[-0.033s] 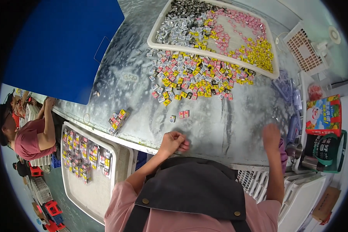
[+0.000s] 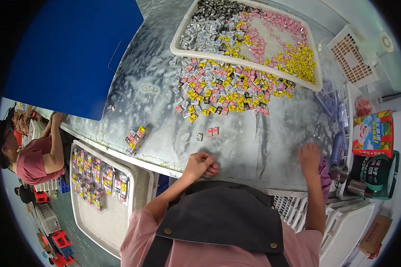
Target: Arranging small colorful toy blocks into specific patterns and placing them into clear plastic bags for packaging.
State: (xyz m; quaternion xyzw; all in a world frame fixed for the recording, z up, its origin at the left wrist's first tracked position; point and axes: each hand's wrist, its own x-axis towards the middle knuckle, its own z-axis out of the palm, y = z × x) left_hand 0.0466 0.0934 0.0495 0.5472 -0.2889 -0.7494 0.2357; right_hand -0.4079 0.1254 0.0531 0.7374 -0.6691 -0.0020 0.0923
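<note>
Head view: right hand [image 2: 309, 158], over or on the tabletop [image 2: 236, 160] at right, shifted slightly leftward since the picture before and less blurred; its fingers bent downward, whether closed on anything cannot be told. Left hand [image 2: 198, 167], at the near edge, all but unmoved; fingers curled together, a pink patch at their tips, own skin or held piece not distinguishable. Loose pieces lie as before, so the shift is judged a minor repositioning that leaves the stock unaltered. Nearest beyond the left hand: two pink pieces [image 2: 214, 131] side by side, one silver piece [image 2: 199, 137] just to their left, all on the tabletop. Further off: mixed heap [image 2: 227, 91] of silver, pink, yellow and black pieces, along the near side of the large white tray [image 2: 200, 54]. Containers: said tray, black pieces far left, silver nearer, pink far right, yellow near right, floor showing between; one clear pack [image 2: 136, 140] of mixed pieces, at the tabletop's near edge, left; lower white tray [image 2: 104, 227], left, beside the tabletop, rows of filled clear packs [image 2: 95, 178] in its far part; clear plastic packaging [image 2: 327, 100], right, contents not discernible; perforated basket [image 2: 349, 58], far right
</note>
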